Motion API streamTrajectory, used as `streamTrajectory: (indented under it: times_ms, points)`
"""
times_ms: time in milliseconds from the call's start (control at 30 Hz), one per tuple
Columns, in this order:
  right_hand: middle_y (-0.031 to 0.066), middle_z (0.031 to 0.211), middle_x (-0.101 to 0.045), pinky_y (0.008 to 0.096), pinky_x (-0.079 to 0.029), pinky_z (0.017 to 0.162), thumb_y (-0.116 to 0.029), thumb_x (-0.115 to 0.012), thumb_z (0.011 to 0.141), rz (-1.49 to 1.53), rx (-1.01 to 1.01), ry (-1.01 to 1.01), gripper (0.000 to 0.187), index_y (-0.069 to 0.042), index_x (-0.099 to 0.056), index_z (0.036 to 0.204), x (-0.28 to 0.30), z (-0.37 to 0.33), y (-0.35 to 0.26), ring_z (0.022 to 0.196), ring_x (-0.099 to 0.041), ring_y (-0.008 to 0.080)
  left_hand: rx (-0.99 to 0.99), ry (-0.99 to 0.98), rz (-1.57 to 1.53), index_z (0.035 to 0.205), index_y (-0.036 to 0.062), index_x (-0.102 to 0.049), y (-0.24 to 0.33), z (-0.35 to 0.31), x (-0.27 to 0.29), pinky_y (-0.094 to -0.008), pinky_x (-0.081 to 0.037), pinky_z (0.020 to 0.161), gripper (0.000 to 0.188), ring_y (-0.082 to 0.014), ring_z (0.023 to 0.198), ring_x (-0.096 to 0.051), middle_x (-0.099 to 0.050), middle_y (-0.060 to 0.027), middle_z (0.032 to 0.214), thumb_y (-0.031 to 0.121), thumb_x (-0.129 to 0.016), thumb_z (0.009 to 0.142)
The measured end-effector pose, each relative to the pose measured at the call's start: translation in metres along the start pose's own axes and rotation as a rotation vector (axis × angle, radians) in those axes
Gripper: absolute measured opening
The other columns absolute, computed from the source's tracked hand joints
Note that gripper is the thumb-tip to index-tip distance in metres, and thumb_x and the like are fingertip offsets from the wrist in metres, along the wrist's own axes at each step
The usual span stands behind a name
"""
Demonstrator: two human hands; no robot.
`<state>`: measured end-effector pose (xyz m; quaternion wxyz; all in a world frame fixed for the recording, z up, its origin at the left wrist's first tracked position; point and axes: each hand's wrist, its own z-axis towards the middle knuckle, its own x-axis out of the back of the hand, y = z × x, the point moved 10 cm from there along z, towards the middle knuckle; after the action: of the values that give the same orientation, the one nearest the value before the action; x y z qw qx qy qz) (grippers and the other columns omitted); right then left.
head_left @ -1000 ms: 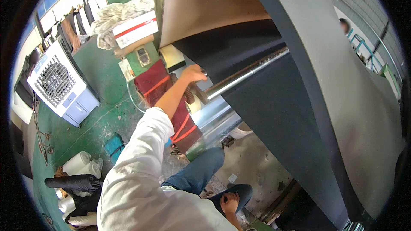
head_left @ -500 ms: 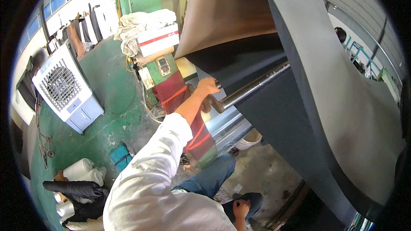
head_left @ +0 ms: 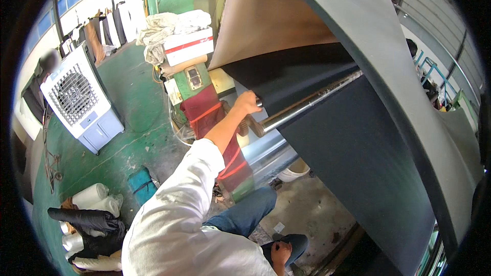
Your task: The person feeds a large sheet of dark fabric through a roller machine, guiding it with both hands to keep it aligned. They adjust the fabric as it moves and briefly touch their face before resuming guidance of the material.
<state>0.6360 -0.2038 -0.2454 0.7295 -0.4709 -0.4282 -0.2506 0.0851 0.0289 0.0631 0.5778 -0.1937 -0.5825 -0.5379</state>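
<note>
My left hand (head_left: 247, 103), at the end of a white sleeve, is closed round a short metal handle (head_left: 259, 102). Beside the handle, a worn brown arm (head_left: 254, 125) joins a long metal bar (head_left: 312, 99), and a toothed gear (head_left: 243, 127) sits just below the hand. The bar runs up and right across a wide black sheet (head_left: 353, 148). A grey sheet (head_left: 409, 71) arches over at the right, hiding the bar's far end. My right hand (head_left: 281, 252) rests on my jeans near the right knee, its fingers curled in with nothing visible in them.
A red-covered machine side (head_left: 202, 106) stands under my left forearm. Beyond it are a white box (head_left: 189, 48) and crumpled cloth (head_left: 158, 30). An air cooler (head_left: 76, 97), a teal bundle (head_left: 142, 186) and wrapped rolls (head_left: 92, 197) are on the left. A white bucket (head_left: 294, 171) stands below the bar.
The grey sheet's edge has shifted, leftward at the top and rightward lower down, uncovering more of the black sheet. My left hand keeps its grip on the handle. The view has shifted slightly.
</note>
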Motion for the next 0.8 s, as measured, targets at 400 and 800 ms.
streamTrajectory:
  times_ms: [400,800]
  points:
    - [0.0122,0.072,-0.063,0.0472,-0.039,0.095,-0.022,-0.061,0.072,-0.005,-0.071,-0.055,0.015,-0.008,-0.063,0.066,-0.003,0.003,0.003,0.075,-0.059,0.0337,0.271,0.232,-0.368,0.117,-0.0194,-0.035,-0.027,0.008,0.011,-0.0451,-0.046,0.085,0.069,-0.045,0.096,-0.058,-0.059,-0.0346,0.095,0.043,-0.045,0.088]
    - [0.0128,0.07,-0.063,0.0482,-0.043,0.092,-0.016,-0.061,0.074,0.033,-0.054,-0.057,0.014,-0.005,-0.064,0.066,0.009,0.011,-0.008,0.071,-0.059,0.032,0.27,-0.085,-0.117,0.138,-0.0142,-0.011,-0.012,-0.001,0.001,-0.0396,-0.046,0.089,0.095,-0.0359,0.103,-0.059,-0.061,-0.0264,0.107,0.052,-0.048,0.079]
